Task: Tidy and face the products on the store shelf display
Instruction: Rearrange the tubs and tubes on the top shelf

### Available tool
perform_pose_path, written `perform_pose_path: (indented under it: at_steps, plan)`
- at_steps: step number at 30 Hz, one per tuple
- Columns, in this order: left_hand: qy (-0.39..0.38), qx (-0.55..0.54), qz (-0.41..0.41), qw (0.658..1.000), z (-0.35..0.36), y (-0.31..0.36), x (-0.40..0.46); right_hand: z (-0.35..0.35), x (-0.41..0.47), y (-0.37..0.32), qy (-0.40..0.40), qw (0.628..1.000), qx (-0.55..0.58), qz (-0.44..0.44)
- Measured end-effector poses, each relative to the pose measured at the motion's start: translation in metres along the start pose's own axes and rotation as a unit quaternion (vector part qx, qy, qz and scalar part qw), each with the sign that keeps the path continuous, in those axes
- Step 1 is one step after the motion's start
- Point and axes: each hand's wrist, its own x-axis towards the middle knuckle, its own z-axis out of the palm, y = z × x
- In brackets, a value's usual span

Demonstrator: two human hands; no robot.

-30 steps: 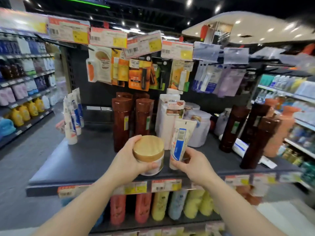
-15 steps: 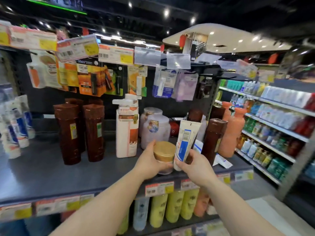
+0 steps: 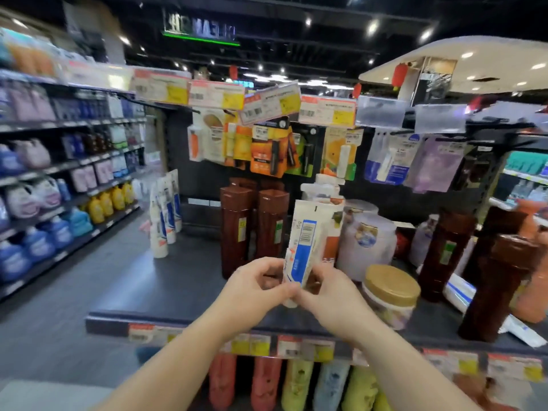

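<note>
Hands, left (image 3: 254, 287) and right (image 3: 329, 295), grip white tube (image 3: 308, 247) upright above shelf (image 3: 184, 280).

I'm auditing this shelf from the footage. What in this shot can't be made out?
Head view only:
- Tube: its cap end is hidden by the left hand and right hand; the print is too blurred to read.
- Gold-lidded jar: label smeared by motion blur.
- Shelf-edge price tags: prices illegible, partly covered by the forearms.
- Flat white tube: mostly hidden behind the brown bottles.
</note>
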Motion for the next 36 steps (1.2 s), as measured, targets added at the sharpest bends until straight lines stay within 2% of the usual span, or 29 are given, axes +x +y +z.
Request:
perform_pose_path:
  at_steps: [4, 8, 13, 18, 31, 36]
  plan:
    - [0.060, 0.014, -0.035, 0.997, -0.083, -0.024, -0.015, 0.088, 0.033, -0.035, -0.044, 0.998, 0.049, -0.022]
    - [0.077, 0.048, -0.048, 0.995, -0.161, -0.051, -0.016, 0.163, 0.064, -0.063, -0.023, 0.998, 0.057, -0.033]
    - [0.093, 0.054, -0.050, 0.993, -0.213, -0.072, -0.006, 0.218, 0.099, -0.076, -0.029, 0.998, 0.045, -0.018]
    - [0.062, 0.041, -0.078, 0.994, -0.237, -0.096, 0.004, 0.236, 0.113, -0.075, -0.029, 0.999, -0.014, -0.004]
    - [0.092, 0.018, -0.088, 0.992, -0.260, -0.127, 0.028, 0.258, 0.135, -0.082, 0.017, 0.998, -0.046, 0.032]
    - [0.073, 0.019, -0.089, 0.993, -0.265, -0.128, 0.032, 0.262, 0.137, -0.086, 0.030, 0.996, -0.070, 0.041]
